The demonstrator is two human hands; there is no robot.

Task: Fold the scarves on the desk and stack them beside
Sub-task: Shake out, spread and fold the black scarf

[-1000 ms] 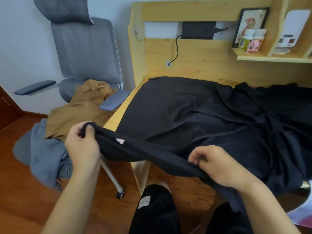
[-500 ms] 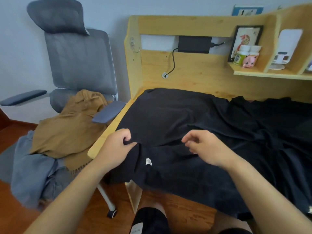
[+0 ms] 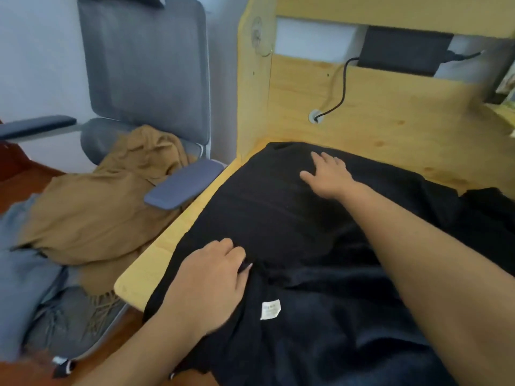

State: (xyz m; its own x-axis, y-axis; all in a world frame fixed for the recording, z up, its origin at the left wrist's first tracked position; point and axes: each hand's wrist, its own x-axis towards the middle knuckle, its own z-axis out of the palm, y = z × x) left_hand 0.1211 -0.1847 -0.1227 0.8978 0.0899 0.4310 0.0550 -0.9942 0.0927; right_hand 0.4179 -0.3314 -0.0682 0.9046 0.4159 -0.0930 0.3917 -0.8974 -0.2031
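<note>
Scarf [image 3: 320, 246], black, covers the desk [image 3: 167, 246]; left hand [image 3: 211, 282] pinches a fold, right hand [image 3: 330, 176] presses flat, fingers spread, near its far-left corner.

Black scarf [image 3: 320, 246], tan scarf [image 3: 92, 218], pale wooden desk [image 3: 156, 263].

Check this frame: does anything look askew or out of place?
Yes. The tan scarf and grey scarf lie crumpled on the office chair, not on the desk, their fringe hanging over the seat edge. The black scarf spills off the desk's near edge, rumpled toward the right.
</note>
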